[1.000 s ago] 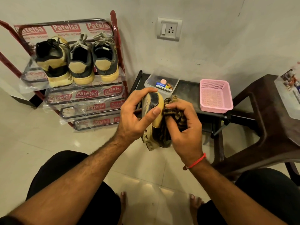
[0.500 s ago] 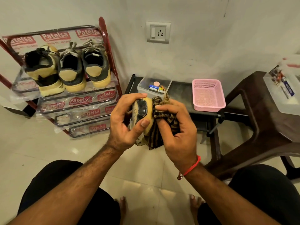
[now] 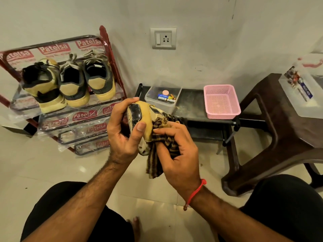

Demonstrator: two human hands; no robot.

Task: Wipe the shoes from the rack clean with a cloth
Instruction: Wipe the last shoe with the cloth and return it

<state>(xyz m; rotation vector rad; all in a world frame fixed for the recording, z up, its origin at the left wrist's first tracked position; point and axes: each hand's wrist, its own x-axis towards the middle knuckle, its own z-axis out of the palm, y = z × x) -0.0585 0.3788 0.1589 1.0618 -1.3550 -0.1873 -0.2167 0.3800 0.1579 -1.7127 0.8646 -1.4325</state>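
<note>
Yellow-soled shoe (image 3: 139, 119) sits gripped in the left hand (image 3: 122, 137), just right of the shoe rack (image 3: 104, 55), while the right hand (image 3: 176, 151) pinches a striped cloth (image 3: 157, 154) against its side. Three shoes (image 3: 70, 82) wait on the rack's top shelf, so most wiping seems left. Right of the rack, a low bench (image 3: 192, 105) and stool (image 3: 279, 123) crowd the hands; bare floor lies below.

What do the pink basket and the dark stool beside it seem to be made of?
Pink basket: looks like moulded plastic, matt, with a fine mesh of small holes in walls and floor. Dark stool: probably moulded plastic too, brown with a dull sheen and rounded one-piece legs, though painted wood cannot be excluded.
</note>
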